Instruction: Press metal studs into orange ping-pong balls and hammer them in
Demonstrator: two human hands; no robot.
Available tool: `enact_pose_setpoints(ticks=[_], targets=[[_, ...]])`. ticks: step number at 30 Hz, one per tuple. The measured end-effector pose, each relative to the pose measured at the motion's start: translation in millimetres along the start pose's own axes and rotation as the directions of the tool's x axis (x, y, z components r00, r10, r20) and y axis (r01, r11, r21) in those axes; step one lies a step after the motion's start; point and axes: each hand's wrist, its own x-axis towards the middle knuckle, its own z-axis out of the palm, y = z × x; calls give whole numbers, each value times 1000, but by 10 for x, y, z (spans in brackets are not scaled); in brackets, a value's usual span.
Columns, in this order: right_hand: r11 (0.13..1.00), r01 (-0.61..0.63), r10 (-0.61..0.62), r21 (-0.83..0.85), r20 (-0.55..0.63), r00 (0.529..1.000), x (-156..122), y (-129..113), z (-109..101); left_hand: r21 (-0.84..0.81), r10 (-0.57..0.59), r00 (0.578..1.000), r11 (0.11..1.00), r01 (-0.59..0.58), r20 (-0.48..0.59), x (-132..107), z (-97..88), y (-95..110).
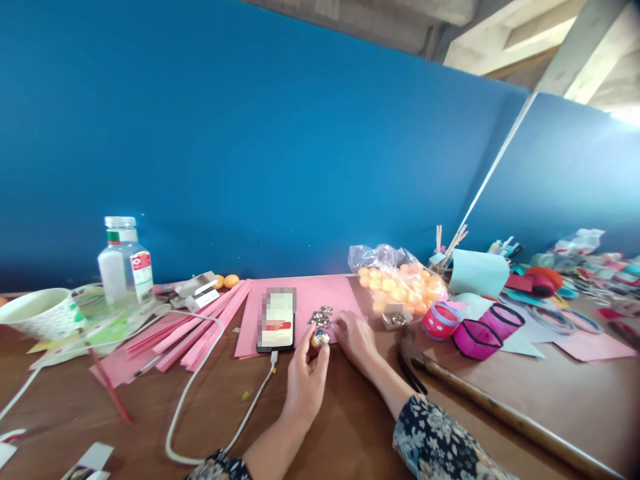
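Observation:
My left hand (305, 380) is closed round a small ball (320, 339), its fingers and thumb gripping the sides. Shiny silver covers much of the ball, and some orange-yellow shows at its left. Just beyond it, a loose pile of small shiny metal pieces, like thumbtacks (321, 316), lies on pink paper (310, 291). My right hand (356, 339) rests at the right side of this pile, fingers bent down and drawn together at the paper's edge. Whatever its fingertips hold is too small to make out. Left of the pile lies a phone (278, 320) with a cable plugged in.
A clear bag of orange balls (400, 287) stands behind a small box of metal pieces (396, 317). On the right lies a hammer (470, 380) beside magenta rings (477, 339). Pink strips (200, 327), a white cable (187, 400), a bottle (125, 263) and a paper bowl (40, 317) occupy the left.

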Motion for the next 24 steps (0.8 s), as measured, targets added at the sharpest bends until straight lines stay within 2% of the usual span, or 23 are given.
enact_pose_setpoints(ticks=[6,11,15,21,24], targets=[[993,-9,18,120,-70,997,-8,28,16,41,36,999,999,-36,5,3,-16,-51],[963,100,-67,250,-139,988,24,12,12,134,80,996,988,-74,-45,21,-36,-58],[917,106,-58,386,-133,989,-12,-37,-51,54,34,997,998,-30,-68,25,-39,-67],[760,68,-32,647,-67,997,-195,-169,-176,-96,9,995,995,-19,-95,24,-40,-161],[645,-28,33,763,9,999,-249,-197,-179,-90,-1,996,996,-7,-92,19,-35,-187]])
